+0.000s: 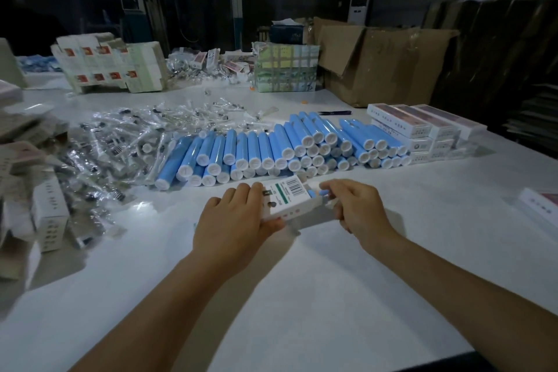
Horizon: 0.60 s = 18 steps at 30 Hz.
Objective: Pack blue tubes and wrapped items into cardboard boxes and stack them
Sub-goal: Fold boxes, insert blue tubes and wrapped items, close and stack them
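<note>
My left hand (232,214) grips a small white carton (288,198) with a barcode and a green stripe, just above the table. At the carton's open right end my right hand (354,205) pinches a blue tube (322,192) whose tip shows there. Behind the hands a long heap of blue tubes (271,148) with white caps lies across the table. Clear-wrapped items (126,142) are piled to its left. Packed white boxes (422,130) are stacked at the right end of the tubes.
Flat and folded cartons (33,190) crowd the left edge. More carton bundles (111,63) and a taped bundle (285,68) stand at the back, beside a big brown cardboard box (386,60). A pen (333,113) lies behind the tubes. One white box (540,205) sits at far right.
</note>
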Each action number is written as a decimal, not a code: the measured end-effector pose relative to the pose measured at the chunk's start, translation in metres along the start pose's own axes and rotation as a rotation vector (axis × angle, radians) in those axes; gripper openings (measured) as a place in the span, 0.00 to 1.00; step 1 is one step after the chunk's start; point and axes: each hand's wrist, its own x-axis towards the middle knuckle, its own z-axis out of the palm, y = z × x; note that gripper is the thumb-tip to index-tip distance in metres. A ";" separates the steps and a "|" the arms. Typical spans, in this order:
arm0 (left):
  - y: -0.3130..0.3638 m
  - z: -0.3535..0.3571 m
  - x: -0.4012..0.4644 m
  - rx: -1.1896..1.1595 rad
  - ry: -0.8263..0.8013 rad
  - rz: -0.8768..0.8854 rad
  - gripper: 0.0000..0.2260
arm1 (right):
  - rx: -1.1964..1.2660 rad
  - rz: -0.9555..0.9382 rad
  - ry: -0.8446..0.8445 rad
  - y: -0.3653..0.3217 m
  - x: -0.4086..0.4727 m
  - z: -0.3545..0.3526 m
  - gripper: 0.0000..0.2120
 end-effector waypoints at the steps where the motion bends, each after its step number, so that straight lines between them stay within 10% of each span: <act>1: 0.000 0.000 0.000 -0.001 0.000 -0.002 0.30 | -0.046 -0.012 -0.014 -0.002 -0.002 0.002 0.11; 10: 0.000 -0.004 -0.002 -0.030 0.013 0.034 0.28 | 0.103 0.093 0.113 -0.008 0.019 -0.003 0.10; 18: 0.001 -0.005 -0.002 0.011 -0.010 0.135 0.25 | -0.269 -0.510 -0.293 -0.085 0.019 0.094 0.11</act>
